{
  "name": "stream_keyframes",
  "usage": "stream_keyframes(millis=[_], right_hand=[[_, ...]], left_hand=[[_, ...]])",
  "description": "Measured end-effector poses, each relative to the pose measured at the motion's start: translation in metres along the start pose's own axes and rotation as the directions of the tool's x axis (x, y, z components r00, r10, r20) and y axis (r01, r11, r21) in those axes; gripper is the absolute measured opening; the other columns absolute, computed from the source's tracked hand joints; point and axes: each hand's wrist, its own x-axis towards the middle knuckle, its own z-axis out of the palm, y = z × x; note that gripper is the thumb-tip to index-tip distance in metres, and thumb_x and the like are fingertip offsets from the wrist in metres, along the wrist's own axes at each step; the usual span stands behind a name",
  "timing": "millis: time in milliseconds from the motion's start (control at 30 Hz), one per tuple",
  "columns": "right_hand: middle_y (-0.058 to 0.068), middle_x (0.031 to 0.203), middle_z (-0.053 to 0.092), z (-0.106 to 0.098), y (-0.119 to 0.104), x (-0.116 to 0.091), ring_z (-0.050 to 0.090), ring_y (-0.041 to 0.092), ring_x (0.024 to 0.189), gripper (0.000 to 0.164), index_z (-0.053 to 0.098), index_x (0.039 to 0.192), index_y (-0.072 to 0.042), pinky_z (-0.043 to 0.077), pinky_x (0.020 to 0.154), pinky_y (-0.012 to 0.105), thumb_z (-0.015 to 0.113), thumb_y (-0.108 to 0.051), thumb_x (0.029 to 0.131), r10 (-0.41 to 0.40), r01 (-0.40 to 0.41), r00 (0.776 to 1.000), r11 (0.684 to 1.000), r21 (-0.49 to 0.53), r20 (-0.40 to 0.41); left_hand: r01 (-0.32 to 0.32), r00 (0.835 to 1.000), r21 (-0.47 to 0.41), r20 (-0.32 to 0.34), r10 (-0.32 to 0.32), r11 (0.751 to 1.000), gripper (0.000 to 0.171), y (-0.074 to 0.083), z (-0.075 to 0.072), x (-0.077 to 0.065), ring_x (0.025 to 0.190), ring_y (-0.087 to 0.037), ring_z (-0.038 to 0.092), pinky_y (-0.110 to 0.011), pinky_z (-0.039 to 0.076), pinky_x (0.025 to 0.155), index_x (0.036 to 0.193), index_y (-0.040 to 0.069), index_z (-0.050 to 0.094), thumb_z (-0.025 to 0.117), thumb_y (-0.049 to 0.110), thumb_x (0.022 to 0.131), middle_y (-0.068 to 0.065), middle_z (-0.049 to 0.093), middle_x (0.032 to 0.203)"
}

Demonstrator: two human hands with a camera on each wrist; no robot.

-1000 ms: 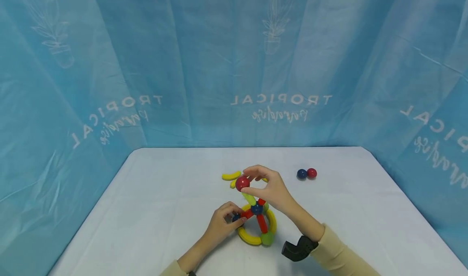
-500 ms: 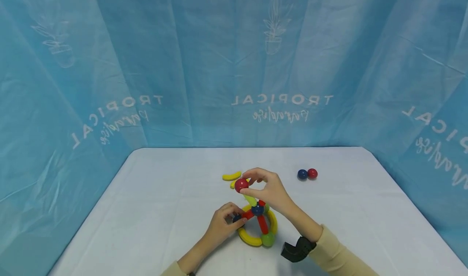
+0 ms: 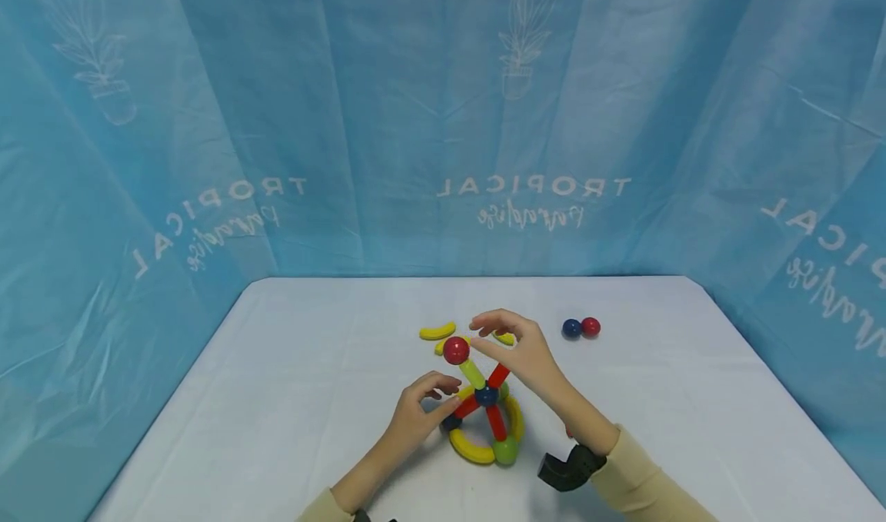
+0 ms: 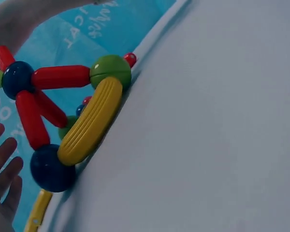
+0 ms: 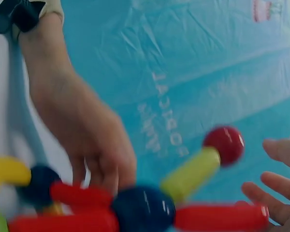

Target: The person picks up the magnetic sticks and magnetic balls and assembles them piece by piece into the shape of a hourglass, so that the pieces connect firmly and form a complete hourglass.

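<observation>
Since the earlier frame, the right hand (image 3: 521,350) has come off the red ball (image 3: 456,350) and the left hand (image 3: 418,410) has loosened from the dark blue ball (image 3: 451,423) at the model's left. Nearest, a green ball (image 3: 505,451) and a yellow curved piece (image 3: 472,449) rest on the worktop (image 3: 311,376), part of a ring that seems to serve as a broad base. Red rods (image 3: 496,423) lean inward, propping a central blue ball (image 3: 487,394). The left grip is released, presumably kept close for steadying; whether its thumb touches a rod, I cannot tell. A lime stick (image 3: 472,374) slants up and left, carrying the red ball unsupported by fingers. The right grip, also released, hovers just right, likely guarding against sagging. Farther off lie loose yellow pieces (image 3: 438,331) and, right, a blue-and-red ball pair (image 3: 571,329), apparently spares.
</observation>
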Motion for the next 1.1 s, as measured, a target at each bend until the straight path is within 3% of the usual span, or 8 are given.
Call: stream_keyframes(millis=[133, 233, 367, 467, 567, 733, 900, 1100], right_hand=[[0.004, 0.105, 0.07, -0.021, 0.021, 0.0, 0.059, 0.012, 0.095, 0.022, 0.067, 0.107, -0.011, 0.048, 0.09, 0.034, 0.067, -0.024, 0.089, 0.055, -0.057, 0.993, 0.998, -0.019, -0.101], [0.01, 0.106, 0.07, -0.04, 0.036, 0.0, 0.056, 0.006, 0.092, 0.022, 0.067, 0.108, -0.005, 0.047, 0.083, 0.022, 0.064, -0.019, 0.091, 0.082, -0.095, 0.979, 0.994, -0.059, -0.187], [0.018, 0.105, 0.069, -0.064, 0.071, 0.002, 0.055, 0.0, 0.086, 0.02, 0.067, 0.107, 0.0, 0.045, 0.073, 0.014, 0.063, -0.011, 0.09, 0.113, -0.147, 0.942, 0.986, -0.085, -0.316], [0.018, 0.107, 0.068, -0.077, 0.103, 0.003, 0.056, 0.007, 0.086, 0.02, 0.068, 0.107, -0.002, 0.043, 0.069, 0.011, 0.064, -0.009, 0.088, 0.149, -0.21, 0.907, 0.971, -0.118, -0.393], [0.019, 0.115, 0.065, -0.085, 0.124, 0.003, 0.06, 0.02, 0.089, 0.025, 0.067, 0.111, -0.002, 0.047, 0.073, 0.017, 0.064, -0.006, 0.086, 0.169, -0.267, 0.891, 0.945, -0.186, -0.421], [0.024, 0.125, 0.059, -0.094, 0.15, -0.001, 0.056, 0.035, 0.105, 0.036, 0.063, 0.116, 0.002, 0.044, 0.091, 0.043, 0.06, 0.003, 0.081, 0.175, -0.298, 0.891, 0.922, -0.247, -0.42], [0.028, 0.128, 0.055, -0.096, 0.165, -0.004, 0.05, 0.038, 0.115, 0.039, 0.061, 0.118, 0.005, 0.042, 0.091, 0.047, 0.056, 0.005, 0.08, 0.27, -0.377, 0.88, 0.897, -0.23, -0.39], [0.031, 0.117, 0.06, -0.094, 0.168, -0.007, 0.056, 0.041, 0.105, 0.034, 0.061, 0.116, 0.008, 0.049, 0.09, 0.049, 0.06, 0.003, 0.082, 0.344, -0.45, 0.841, 0.873, -0.188, -0.417]], left_hand=[[-0.033, 0.998, 0.0, 0.047, 0.033, 0.999, 0.025, -0.003, -0.007, 0.009, 0.091, -0.01, 0.059, -0.03, 0.051, 0.085, 0.113, 0.005, 0.063, 0.065, 0.012, 0.089, -0.012, 0.068, 0.099], [-0.071, 0.992, -0.02, 0.102, 0.073, 0.997, 0.034, -0.002, -0.015, 0.021, 0.092, -0.01, 0.06, -0.028, 0.05, 0.086, 0.121, 0.008, 0.057, 0.065, 0.012, 0.089, -0.011, 0.068, 0.102], [-0.079, 0.984, -0.031, 0.159, 0.083, 0.996, 0.058, 0.011, -0.027, 0.038, 0.097, -0.014, 0.06, -0.035, 0.051, 0.09, 0.137, 0.013, 0.044, 0.07, 0.015, 0.085, -0.009, 0.066, 0.115], [-0.073, 0.983, -0.021, 0.167, 0.076, 0.997, 0.067, 0.02, -0.033, 0.043, 0.098, -0.011, 0.059, -0.041, 0.05, 0.092, 0.141, 0.018, 0.039, 0.073, 0.017, 0.083, -0.008, 0.064, 0.119], [-0.066, 0.984, -0.026, 0.162, 0.07, 0.997, 0.065, 0.023, -0.035, 0.044, 0.097, -0.011, 0.059, -0.036, 0.051, 0.091, 0.14, 0.018, 0.041, 0.073, 0.017, 0.083, -0.008, 0.063, 0.117], [-0.057, 0.985, -0.042, 0.163, 0.063, 0.998, 0.06, 0.025, -0.033, 0.042, 0.1, -0.011, 0.058, -0.029, 0.051, 0.089, 0.139, 0.018, 0.044, 0.071, 0.018, 0.085, -0.008, 0.062, 0.121], [-0.074, 0.982, -0.048, 0.168, 0.081, 0.996, 0.055, 0.026, -0.032, 0.04, 0.102, -0.008, 0.057, -0.031, 0.051, 0.09, 0.136, 0.016, 0.048, 0.07, 0.016, 0.086, -0.009, 0.062, 0.125], [-0.078, 0.982, -0.024, 0.168, 0.081, 0.997, 0.048, 0.025, -0.034, 0.041, 0.099, -0.008, 0.057, -0.025, 0.05, 0.087, 0.132, 0.013, 0.052, 0.068, 0.015, 0.087, -0.01, 0.064, 0.123]])
